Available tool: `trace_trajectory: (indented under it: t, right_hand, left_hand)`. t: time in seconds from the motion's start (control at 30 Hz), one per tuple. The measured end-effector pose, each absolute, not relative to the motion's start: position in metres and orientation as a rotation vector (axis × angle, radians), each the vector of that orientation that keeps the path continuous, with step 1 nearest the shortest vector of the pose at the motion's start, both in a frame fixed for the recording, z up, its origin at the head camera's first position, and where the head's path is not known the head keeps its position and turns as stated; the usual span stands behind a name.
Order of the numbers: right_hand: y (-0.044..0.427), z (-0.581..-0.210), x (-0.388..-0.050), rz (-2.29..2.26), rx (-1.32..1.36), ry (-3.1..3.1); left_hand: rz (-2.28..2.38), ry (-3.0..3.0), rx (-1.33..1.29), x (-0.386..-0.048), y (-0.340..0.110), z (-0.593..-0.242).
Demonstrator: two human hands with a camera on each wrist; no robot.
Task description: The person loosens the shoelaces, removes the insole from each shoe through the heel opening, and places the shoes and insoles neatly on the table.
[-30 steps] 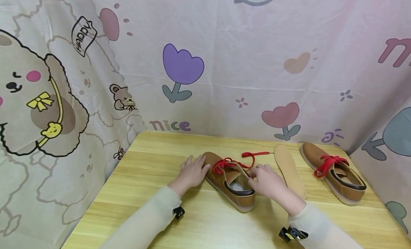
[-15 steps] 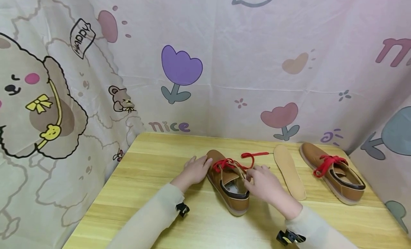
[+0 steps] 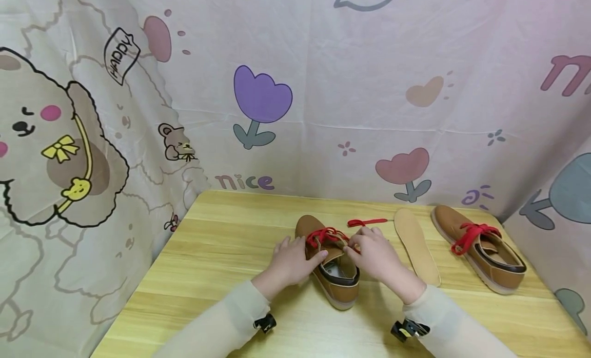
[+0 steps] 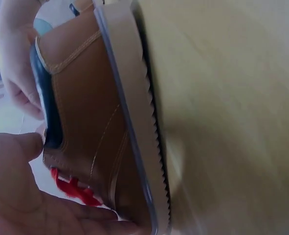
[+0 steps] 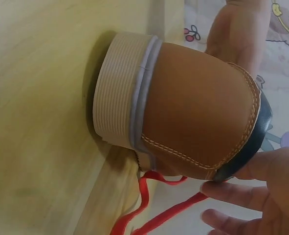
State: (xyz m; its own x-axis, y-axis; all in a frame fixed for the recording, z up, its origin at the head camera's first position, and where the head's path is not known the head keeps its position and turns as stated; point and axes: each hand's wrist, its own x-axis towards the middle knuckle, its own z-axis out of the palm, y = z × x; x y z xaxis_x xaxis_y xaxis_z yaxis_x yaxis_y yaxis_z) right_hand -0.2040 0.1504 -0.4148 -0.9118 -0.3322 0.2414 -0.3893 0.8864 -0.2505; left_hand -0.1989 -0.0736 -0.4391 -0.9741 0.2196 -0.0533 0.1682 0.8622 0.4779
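A brown shoe (image 3: 341,294) with red laces (image 3: 327,236) sits mid-table, its toe pointing away and its inside showing. My left hand (image 3: 290,263) rests on its left side, the thumb at the edge of the opening. In the left wrist view, the fingers (image 4: 93,215) lie fairly straight near the laces. My right hand (image 3: 375,256) pinches the shoe's right collar edge beside the tongue. From the right wrist, the dark padded collar (image 5: 249,142) shows at the thumb and index finger, and loose red lace ends hang close to the fingertips.
A tan insole (image 3: 417,247) lies right of the shoe, with a stretch of red lace (image 3: 367,222) near its far end. Further right stands a matching shoe (image 3: 480,250), its laces tied. A printed cloth (image 3: 323,91) hangs behind the wooden table (image 3: 208,255).
My left hand has shifted from the toe back along the side, its thumb now at the opening. The right hand has moved slightly forward along the collar. The shoe has turned a little.
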Motion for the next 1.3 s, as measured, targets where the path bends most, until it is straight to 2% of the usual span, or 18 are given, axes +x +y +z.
trace_trajectory:
  t: [0.8,1.3]
  right_hand:
    - [0.128,-0.422,-0.192,0.422,0.682,-2.691]
    - [0.124,-0.431,-0.194,0.436,0.635,-2.667]
  left_hand:
    - [0.948,2.723,0.519,-0.224,-0.096,-0.445]
    - [0.935,2.747,0.566,-0.23,-0.099,-0.446]
